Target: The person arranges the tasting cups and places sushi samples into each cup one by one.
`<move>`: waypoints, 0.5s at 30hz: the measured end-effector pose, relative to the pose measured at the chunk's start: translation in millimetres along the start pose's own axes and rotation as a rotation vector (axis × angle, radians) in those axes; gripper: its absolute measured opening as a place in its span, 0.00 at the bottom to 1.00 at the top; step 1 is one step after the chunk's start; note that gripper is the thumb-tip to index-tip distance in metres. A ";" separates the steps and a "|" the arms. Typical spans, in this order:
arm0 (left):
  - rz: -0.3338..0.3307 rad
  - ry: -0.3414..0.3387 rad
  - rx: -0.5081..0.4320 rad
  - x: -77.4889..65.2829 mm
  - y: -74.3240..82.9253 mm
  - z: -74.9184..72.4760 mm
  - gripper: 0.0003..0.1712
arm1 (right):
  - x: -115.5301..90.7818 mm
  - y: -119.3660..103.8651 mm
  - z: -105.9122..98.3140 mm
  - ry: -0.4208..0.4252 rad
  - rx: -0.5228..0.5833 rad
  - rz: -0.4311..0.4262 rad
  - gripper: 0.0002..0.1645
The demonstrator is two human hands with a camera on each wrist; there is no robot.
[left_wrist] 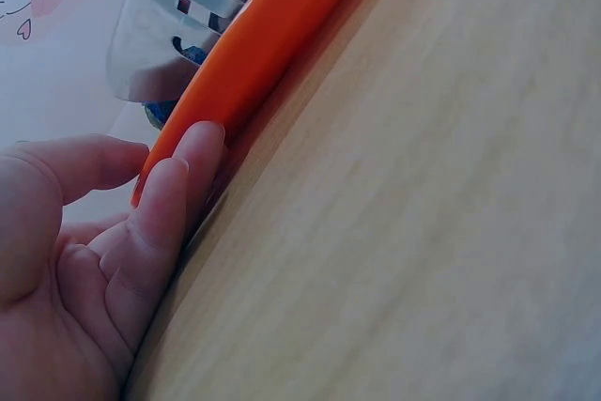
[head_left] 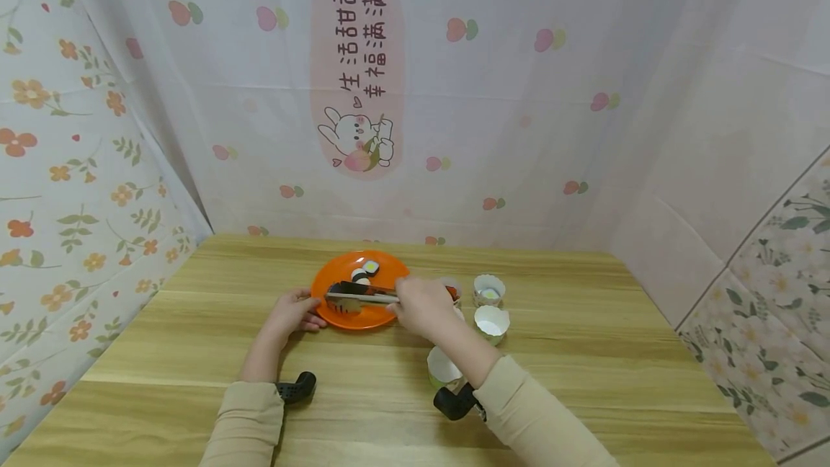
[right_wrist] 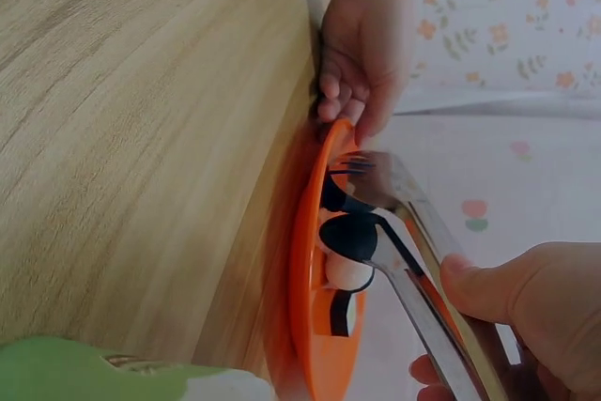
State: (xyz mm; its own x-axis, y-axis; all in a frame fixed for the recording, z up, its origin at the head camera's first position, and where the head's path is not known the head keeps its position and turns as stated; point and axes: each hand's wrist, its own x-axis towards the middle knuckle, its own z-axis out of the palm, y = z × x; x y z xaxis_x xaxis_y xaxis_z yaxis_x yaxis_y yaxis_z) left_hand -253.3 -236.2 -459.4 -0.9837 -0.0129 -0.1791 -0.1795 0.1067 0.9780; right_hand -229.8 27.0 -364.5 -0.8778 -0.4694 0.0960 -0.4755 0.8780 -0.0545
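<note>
- Left hand (head_left: 293,314) pinches the plate (head_left: 337,270) by its rim, seemingly steadying it.
- Right hand (head_left: 424,307) grips tongs (head_left: 375,298) over the plate, presumably to avoid touching sushi (head_left: 370,267) directly.

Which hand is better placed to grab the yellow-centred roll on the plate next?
Probably your right hand: it grips the tongs, which reach over the orange plate where the yellow-centred roll lies. Your left hand pinches the plate's rim.

My head view looks forward and down. Nearer, both tilted wrist views share the glossy round orange plate (left_wrist: 249,63).
</note>
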 end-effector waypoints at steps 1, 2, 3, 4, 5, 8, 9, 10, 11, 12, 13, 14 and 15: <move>-0.001 0.002 0.002 0.1 -0.1 0.1 0.30 | 0.2 -0.4 0.7 0.002 -0.001 -0.001 0.18; -0.002 0.004 0.004 0.2 -0.1 0.2 0.29 | 0.3 -0.9 1.4 0.007 -0.005 -0.004 0.18; -0.003 0.004 0.006 0.3 -0.2 0.2 0.29 | 0.3 -1.4 2.0 0.014 -0.010 -0.007 0.18; -0.004 0.005 0.007 0.5 -0.2 0.4 0.29 | 0.3 -1.8 2.6 0.021 -0.012 -0.009 0.17; -0.006 0.006 0.008 0.5 -0.2 0.4 0.29 | 0.3 -2.4 3.1 0.028 -0.015 -0.011 0.17; -0.011 0.011 0.010 0.6 0.0 0.3 0.30 | 0.3 -4.3 4.2 0.051 -0.036 -0.021 0.18; -0.012 0.011 0.010 0.5 0.1 0.3 0.30 | 0.0 -5.2 4.5 0.059 -0.050 -0.028 0.18; -0.013 0.013 0.011 0.3 0.3 0.3 0.31 | -0.2 -6.0 4.9 0.070 -0.068 -0.037 0.18; -0.013 0.014 0.013 0.2 0.3 0.3 0.31 | -0.5 -6.8 5.4 0.081 -0.091 -0.046 0.18; -0.014 0.015 0.014 0.2 0.4 0.2 0.31 | -0.7 -7.5 6.1 0.093 -0.113 -0.057 0.19; -0.013 0.015 0.015 0.2 0.5 0.2 0.31 | -1.0 -8.3 6.5 0.106 -0.132 -0.066 0.19; -0.013 0.013 0.017 0.2 0.5 0.1 0.31 | -1.2 -8.9 7.0 0.114 -0.150 -0.073 0.19; -0.013 0.014 0.017 0.2 0.7 0.1 0.31 | -1.4 -9.4 7.4 0.122 -0.165 -0.078 0.19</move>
State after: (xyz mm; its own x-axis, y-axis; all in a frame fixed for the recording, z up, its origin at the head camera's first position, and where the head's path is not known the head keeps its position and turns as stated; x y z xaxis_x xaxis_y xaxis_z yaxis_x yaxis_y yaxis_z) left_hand -253.7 -236.0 -458.7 -0.9813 -0.0281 -0.1902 -0.1922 0.1232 0.9736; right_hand -224.6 18.7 -371.5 -0.8203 -0.5306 0.2136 -0.5170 0.8475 0.1201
